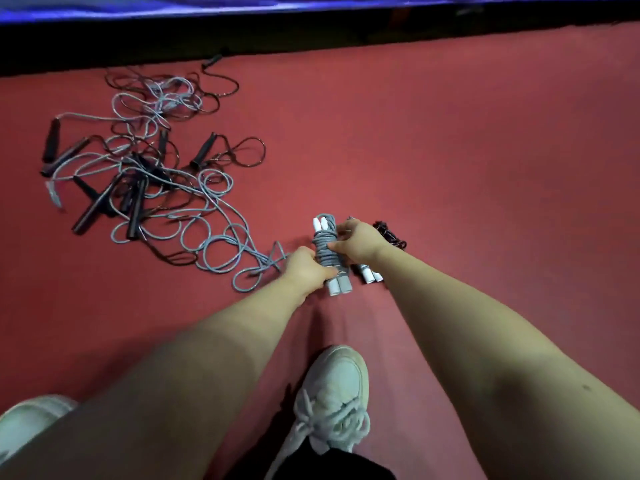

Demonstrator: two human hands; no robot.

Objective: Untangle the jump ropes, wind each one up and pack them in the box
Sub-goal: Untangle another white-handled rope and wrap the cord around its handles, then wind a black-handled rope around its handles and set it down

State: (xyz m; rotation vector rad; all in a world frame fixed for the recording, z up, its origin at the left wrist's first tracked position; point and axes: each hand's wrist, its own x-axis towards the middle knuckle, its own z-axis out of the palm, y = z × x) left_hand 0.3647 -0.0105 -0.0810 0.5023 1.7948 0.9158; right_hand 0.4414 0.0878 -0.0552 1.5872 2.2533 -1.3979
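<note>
Grey jump-rope bundle in the grip of left hand and right hand, near tangled pile

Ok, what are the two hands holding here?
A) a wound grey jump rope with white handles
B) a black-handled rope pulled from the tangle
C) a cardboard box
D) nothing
A: the left hand and right hand both grip the wound grey jump rope with white handles, to the right of the tangled pile of grey and black ropes.
</note>
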